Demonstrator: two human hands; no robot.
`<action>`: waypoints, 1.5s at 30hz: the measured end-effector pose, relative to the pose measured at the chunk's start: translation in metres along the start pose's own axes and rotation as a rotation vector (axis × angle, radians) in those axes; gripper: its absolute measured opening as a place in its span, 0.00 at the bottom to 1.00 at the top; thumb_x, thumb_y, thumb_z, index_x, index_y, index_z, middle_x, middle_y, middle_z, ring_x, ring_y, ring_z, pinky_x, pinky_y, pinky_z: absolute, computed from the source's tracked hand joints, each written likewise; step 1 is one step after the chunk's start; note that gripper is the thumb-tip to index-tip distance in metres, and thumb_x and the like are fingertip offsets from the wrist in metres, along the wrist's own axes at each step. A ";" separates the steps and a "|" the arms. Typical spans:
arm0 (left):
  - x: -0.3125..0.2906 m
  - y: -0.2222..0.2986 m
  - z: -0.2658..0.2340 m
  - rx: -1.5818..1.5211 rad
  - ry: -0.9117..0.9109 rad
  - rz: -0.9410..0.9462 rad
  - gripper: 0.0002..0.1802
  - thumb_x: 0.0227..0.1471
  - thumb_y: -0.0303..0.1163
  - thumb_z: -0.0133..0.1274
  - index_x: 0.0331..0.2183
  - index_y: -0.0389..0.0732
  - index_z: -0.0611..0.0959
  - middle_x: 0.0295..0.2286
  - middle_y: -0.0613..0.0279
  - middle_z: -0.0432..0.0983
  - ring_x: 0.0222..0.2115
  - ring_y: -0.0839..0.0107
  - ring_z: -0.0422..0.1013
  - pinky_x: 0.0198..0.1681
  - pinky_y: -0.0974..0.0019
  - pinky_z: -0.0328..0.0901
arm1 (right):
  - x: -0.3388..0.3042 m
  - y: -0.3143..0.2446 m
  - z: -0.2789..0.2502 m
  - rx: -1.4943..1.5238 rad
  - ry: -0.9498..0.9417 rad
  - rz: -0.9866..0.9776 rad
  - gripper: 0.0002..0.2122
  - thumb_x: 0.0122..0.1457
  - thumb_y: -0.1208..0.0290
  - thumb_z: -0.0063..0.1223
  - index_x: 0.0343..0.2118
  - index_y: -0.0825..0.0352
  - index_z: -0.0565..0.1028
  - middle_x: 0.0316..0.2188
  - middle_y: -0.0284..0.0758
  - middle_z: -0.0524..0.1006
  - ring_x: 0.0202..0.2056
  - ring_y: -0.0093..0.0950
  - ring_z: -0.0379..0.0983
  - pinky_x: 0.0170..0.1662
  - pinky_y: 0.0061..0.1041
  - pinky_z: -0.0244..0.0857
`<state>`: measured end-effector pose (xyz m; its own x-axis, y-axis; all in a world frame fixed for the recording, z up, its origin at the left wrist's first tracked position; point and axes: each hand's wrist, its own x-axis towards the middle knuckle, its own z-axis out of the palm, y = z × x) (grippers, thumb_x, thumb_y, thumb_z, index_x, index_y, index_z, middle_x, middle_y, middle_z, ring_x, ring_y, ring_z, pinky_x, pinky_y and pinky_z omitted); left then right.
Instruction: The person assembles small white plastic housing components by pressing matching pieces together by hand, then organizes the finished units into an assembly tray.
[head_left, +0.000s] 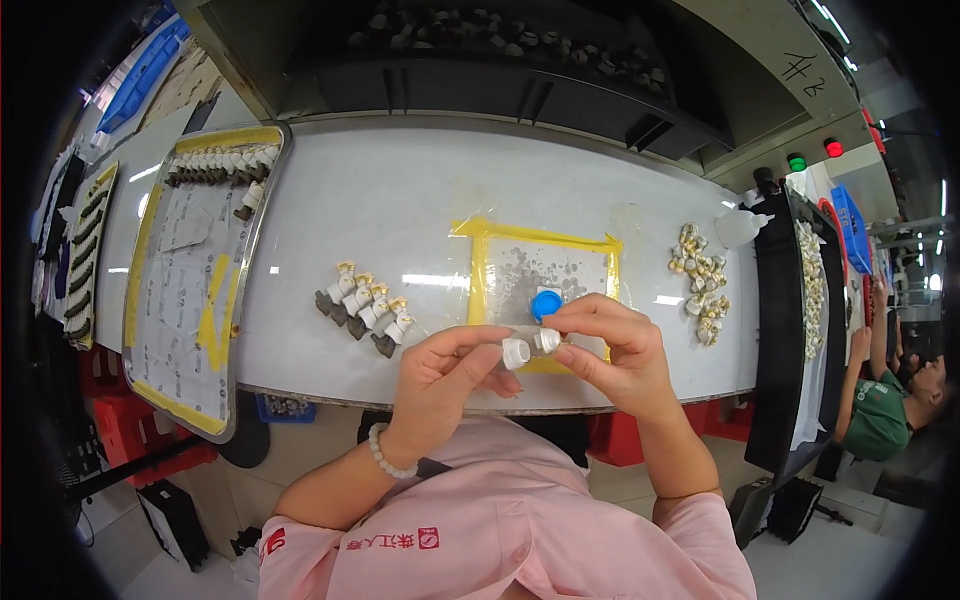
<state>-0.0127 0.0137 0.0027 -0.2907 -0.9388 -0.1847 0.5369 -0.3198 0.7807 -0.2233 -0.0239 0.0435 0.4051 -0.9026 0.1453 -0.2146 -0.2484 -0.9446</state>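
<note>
Just in front of my body, my left hand (460, 368) pinches a small white cylindrical piece (515, 353) with its hollow end showing. Close beside it, my right hand (615, 350) grips a small white rounded part (547, 341) between thumb and fingers. The two pieces are nearly end to end; I cannot tell whether they touch. Beyond the fingers, a round blue cap (546, 304) sits on a stained sheet (578, 265) edged with yellow tape. Left of my hands lie several white-and-dark assembled figurines (364, 307) in a slanted row. To the right is a cluster of small white-and-gold parts (700, 285).
A yellow-taped metal tray (180, 290) at left holds a row of similar figurines along its far end. A white squeeze bottle (738, 228) stands at the far right. Dark bins (470, 90) of parts sit under a hood; a black-sided rack (790, 330) borders the table's right. Another person (885, 415) is beyond.
</note>
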 end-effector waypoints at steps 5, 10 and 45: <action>0.000 0.000 0.000 -0.011 0.008 -0.012 0.13 0.59 0.25 0.47 0.45 0.29 0.76 0.32 0.50 0.78 0.27 0.65 0.76 0.31 0.67 0.73 | 0.000 -0.004 0.004 0.008 -0.043 -0.033 0.13 0.51 0.80 0.59 0.42 0.69 0.79 0.34 0.37 0.77 0.35 0.28 0.74 0.38 0.23 0.66; -0.002 -0.007 0.001 0.001 0.044 0.048 0.11 0.57 0.21 0.49 0.43 0.29 0.78 0.31 0.49 0.78 0.26 0.64 0.77 0.29 0.66 0.73 | -0.001 -0.009 0.006 -0.096 -0.076 -0.043 0.14 0.51 0.82 0.59 0.43 0.69 0.79 0.34 0.37 0.77 0.34 0.28 0.74 0.35 0.22 0.67; -0.018 0.065 -0.061 1.524 0.282 0.571 0.27 0.36 0.31 0.63 0.43 0.36 0.77 0.44 0.45 0.66 0.46 0.48 0.63 0.49 0.53 0.62 | 0.045 0.008 0.080 -0.396 -0.114 -0.386 0.11 0.44 0.82 0.59 0.33 0.67 0.76 0.35 0.37 0.77 0.36 0.36 0.75 0.37 0.31 0.70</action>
<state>0.0763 0.0023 0.0206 -0.1057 -0.9304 0.3509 -0.7546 0.3049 0.5811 -0.1355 -0.0384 0.0194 0.6095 -0.6816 0.4049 -0.3400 -0.6861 -0.6432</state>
